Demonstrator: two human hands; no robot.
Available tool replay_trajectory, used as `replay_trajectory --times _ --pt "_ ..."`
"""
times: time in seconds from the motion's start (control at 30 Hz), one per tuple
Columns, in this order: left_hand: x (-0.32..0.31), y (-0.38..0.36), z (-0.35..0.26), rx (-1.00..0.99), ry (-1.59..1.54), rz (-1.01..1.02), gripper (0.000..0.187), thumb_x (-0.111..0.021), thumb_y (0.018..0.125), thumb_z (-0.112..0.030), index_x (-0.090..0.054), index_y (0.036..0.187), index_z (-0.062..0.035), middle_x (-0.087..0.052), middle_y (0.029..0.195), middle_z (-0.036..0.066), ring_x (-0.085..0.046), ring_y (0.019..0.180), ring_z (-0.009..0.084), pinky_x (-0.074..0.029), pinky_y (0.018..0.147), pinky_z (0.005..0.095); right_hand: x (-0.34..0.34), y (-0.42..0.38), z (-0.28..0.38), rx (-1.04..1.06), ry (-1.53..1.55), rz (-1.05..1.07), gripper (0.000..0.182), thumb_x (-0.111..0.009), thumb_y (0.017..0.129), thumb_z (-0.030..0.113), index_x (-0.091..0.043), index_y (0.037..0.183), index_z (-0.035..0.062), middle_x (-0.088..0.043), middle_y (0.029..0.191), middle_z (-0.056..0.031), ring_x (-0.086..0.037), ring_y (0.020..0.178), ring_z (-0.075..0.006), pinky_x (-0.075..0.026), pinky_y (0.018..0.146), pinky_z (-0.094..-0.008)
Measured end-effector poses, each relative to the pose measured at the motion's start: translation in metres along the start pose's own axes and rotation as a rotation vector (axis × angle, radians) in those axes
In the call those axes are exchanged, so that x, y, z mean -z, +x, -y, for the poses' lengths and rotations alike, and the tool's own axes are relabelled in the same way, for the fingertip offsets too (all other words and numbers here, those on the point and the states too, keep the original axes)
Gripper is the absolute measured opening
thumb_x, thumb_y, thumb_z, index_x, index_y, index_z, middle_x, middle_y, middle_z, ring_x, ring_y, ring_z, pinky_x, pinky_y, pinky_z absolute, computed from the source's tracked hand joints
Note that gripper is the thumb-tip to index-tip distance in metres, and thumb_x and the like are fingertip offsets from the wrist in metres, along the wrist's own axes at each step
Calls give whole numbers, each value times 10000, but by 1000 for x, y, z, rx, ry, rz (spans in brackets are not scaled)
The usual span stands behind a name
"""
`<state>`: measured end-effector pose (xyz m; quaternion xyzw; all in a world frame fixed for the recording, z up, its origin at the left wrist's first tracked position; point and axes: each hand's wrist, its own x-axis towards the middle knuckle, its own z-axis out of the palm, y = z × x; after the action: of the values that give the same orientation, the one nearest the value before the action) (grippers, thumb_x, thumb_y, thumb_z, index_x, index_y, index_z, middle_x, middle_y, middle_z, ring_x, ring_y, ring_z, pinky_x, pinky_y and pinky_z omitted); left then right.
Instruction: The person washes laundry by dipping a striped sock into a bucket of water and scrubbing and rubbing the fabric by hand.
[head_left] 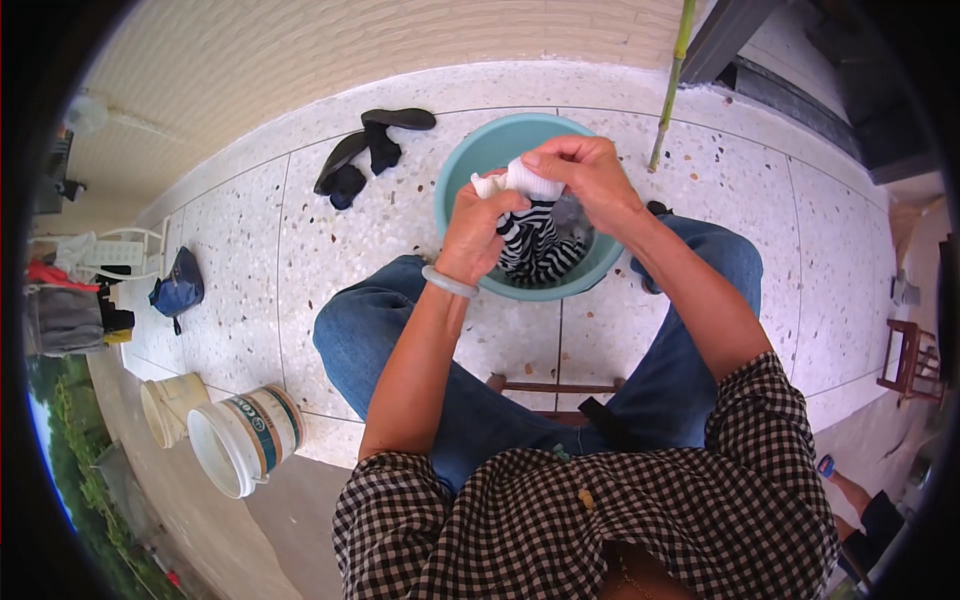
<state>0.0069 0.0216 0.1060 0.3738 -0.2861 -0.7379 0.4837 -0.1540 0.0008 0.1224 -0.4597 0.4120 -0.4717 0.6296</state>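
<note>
A round teal basin (455, 215) stands on the floor between my knees. Inside it hangs a black-and-white striped garment (535, 245) with a white ribbed band, its lower part bunched in the basin. My left hand (474, 230), with a pale bangle (450, 282) on the wrist, is closed on the left part of the white band. The right hand (592, 178) pinches the band's other side between thumb and fingers. Both hands are above the basin, close together, with the white cloth stretched between them. What lies under the garment is mostly hidden.
Black shoes (400, 118) with dark cloth lie beyond the basin to the left. Two buckets (225, 450) and a blue bag (178, 285) are at left. A green pole (672, 90) leans at upper right. Another person's leg (850, 492) shows at lower right, near a wooden chair (905, 360).
</note>
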Motion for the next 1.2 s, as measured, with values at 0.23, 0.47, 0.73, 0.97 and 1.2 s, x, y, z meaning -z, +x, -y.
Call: replay_trajectory --times 0.23,0.47,0.73,0.97,1.2 --pt "-2 0 0 -12 7 -29 261 -626 721 22 -604 976 -29 -642 884 64 -618 796 141 -505 701 273 1 2 -5 45 -95 6 96 -683 824 104 -687 836 9 -647 764 -20 -558 694 -68 -434 613 -212" --pt "-8 -4 -7 72 -100 -25 257 -614 717 34 -597 968 -19 -640 882 64 -617 787 145 -506 700 274 1 2 -2 66 -158 -2 78 -680 825 92 -689 825 15 -648 765 -23 -556 699 -68 -438 615 -214" --pt "3 2 6 -27 25 21 273 -623 734 16 -587 1003 -15 -638 923 68 -615 825 147 -502 725 277 0 0 -2 -24 80 -41 117 -695 811 125 -681 819 8 -645 766 -23 -562 672 -76 -444 579 -219" --pt "4 -4 -5 15 -155 -21 225 -638 809 -43 -584 1026 -32 -637 951 76 -620 866 159 -517 745 292 9 6 1 -190 155 57 176 -664 855 210 -653 859 35 -623 749 -12 -562 665 -75 -438 561 -218" --pt "4 0 -4 -26 -56 10 180 -639 839 -81 -595 1008 -37 -647 920 64 -630 807 137 -525 692 264 11 5 2 -80 -247 233 199 -610 903 257 -638 865 64 -592 764 47 -507 675 -15 -408 586 -176"
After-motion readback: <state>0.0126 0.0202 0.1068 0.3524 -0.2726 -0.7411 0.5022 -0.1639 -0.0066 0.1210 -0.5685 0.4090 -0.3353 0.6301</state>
